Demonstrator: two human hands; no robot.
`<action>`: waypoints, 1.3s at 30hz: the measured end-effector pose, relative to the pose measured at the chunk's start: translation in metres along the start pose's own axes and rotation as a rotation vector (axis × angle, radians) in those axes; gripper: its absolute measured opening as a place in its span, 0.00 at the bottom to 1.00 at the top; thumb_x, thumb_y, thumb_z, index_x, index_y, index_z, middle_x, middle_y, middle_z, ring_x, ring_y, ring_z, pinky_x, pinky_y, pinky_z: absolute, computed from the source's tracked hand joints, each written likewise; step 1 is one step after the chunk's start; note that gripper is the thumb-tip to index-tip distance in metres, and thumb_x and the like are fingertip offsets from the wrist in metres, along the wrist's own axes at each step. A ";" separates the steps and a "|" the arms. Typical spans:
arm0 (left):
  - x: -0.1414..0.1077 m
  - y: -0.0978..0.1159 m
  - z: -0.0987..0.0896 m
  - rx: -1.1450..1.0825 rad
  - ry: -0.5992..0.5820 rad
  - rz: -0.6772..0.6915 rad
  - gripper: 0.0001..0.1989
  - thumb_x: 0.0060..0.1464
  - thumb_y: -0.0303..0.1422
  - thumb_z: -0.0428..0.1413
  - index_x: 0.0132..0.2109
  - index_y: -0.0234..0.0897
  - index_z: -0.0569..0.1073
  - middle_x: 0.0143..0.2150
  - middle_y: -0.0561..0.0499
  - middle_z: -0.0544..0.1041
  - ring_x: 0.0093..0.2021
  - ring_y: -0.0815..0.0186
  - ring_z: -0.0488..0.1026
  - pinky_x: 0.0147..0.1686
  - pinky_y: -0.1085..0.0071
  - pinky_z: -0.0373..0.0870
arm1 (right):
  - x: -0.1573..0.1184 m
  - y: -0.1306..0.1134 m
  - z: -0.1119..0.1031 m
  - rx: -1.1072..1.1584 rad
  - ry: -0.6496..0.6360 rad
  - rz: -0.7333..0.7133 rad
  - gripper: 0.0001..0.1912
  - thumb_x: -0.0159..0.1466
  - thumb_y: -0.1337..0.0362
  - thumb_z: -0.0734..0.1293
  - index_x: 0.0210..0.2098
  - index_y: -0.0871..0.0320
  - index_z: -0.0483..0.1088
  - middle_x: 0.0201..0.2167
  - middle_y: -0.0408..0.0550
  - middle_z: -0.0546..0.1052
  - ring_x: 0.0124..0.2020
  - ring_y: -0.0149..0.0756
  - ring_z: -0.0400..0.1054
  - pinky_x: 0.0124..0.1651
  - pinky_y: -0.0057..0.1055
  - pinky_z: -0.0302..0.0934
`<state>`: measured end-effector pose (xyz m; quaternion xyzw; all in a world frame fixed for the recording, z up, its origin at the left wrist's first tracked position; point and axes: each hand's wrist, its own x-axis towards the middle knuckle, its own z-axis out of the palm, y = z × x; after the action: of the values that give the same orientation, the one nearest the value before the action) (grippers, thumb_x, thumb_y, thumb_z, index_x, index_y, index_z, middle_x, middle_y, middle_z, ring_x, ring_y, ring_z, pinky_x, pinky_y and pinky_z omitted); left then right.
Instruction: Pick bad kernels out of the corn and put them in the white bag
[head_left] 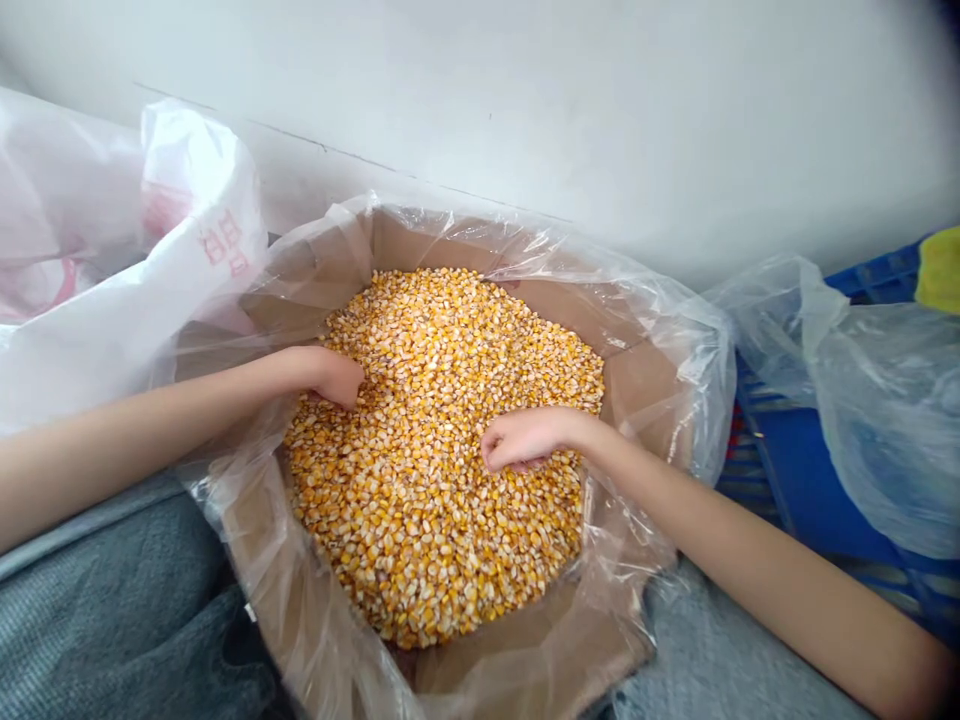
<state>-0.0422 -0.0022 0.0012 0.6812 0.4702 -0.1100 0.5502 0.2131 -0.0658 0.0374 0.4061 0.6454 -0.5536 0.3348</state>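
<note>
Dried corn kernels (442, 500) lie heaped inside a cardboard box (525, 660) lined with clear plastic, the heap longest running away from the person. The left hand (334, 378), curled, presses into its left edge; the right hand (521, 438), half closed, rests on top. Whether either holds kernels cannot be told. A white plastic bag (127, 250) drapes beside the box's left wall; a blue crate (802, 480) sits past the right.

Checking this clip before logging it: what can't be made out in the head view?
Left hand: fingers buried in the corn kernels, so any grip is hidden.
Right hand: fingertips partly sunk among the kernels.
Cardboard box: floor covered by kernels.
Blue crate: cut off by the right edge, partly under a clear plastic bag.
Yellow item: cut off by the right edge.
</note>
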 end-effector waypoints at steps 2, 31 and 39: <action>0.004 -0.011 -0.003 0.149 -0.017 -0.060 0.15 0.27 0.16 0.51 0.04 0.34 0.57 0.01 0.55 0.51 0.07 0.76 0.47 0.10 0.78 0.42 | 0.004 0.003 0.001 -0.067 0.004 0.063 0.09 0.48 0.64 0.56 0.23 0.63 0.64 0.14 0.40 0.61 0.14 0.24 0.53 0.17 0.23 0.46; -0.015 0.005 0.005 0.260 -0.115 -0.171 0.12 0.25 0.21 0.58 0.08 0.34 0.63 0.04 0.56 0.57 0.08 0.76 0.51 0.10 0.80 0.45 | 0.006 -0.002 0.000 -0.015 0.035 0.016 0.10 0.49 0.63 0.56 0.28 0.62 0.64 0.16 0.40 0.62 0.16 0.24 0.53 0.17 0.22 0.47; -0.031 0.044 -0.013 0.083 -0.226 0.049 0.08 0.36 0.32 0.56 0.28 0.35 0.71 0.16 0.56 0.64 0.16 0.75 0.58 0.12 0.82 0.52 | 0.008 -0.002 0.001 0.002 0.044 0.010 0.10 0.49 0.63 0.57 0.28 0.61 0.64 0.15 0.39 0.61 0.15 0.24 0.53 0.18 0.23 0.47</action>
<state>-0.0301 -0.0049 0.0557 0.6979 0.3836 -0.1919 0.5736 0.2082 -0.0659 0.0313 0.4218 0.6502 -0.5432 0.3229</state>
